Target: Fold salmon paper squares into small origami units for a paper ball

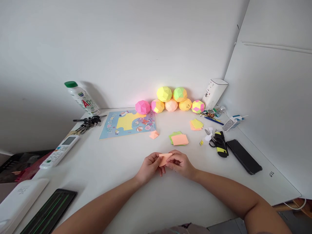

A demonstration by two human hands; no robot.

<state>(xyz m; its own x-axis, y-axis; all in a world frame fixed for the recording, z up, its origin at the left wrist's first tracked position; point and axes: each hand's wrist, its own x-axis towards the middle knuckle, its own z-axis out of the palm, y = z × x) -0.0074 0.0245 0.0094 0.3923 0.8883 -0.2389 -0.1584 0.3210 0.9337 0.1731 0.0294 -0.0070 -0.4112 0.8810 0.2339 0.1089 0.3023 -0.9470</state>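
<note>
Between my two hands is a small orange sheet of paper point(164, 159), with a fold along its top edge. My left hand point(150, 165) pinches its left side between thumb and fingers. On the right side, my right hand point(180, 163) grips the same paper with thumb and fingertips. Just beyond lies a folded orange paper piece point(153, 134). To its right is a stack of orange and green paper sheets point(179, 139). Farther back sit yellow and orange sheets point(196, 124).
Several faceted paper balls point(171, 105) are piled against the wall. A blue picture pad point(126, 125), keys point(90, 123), a bottle point(81, 97) and a remote control point(59, 151) are left. Scissors point(212, 142), a yellow-black cutter point(221, 148) and a black phone point(244, 156) lie right.
</note>
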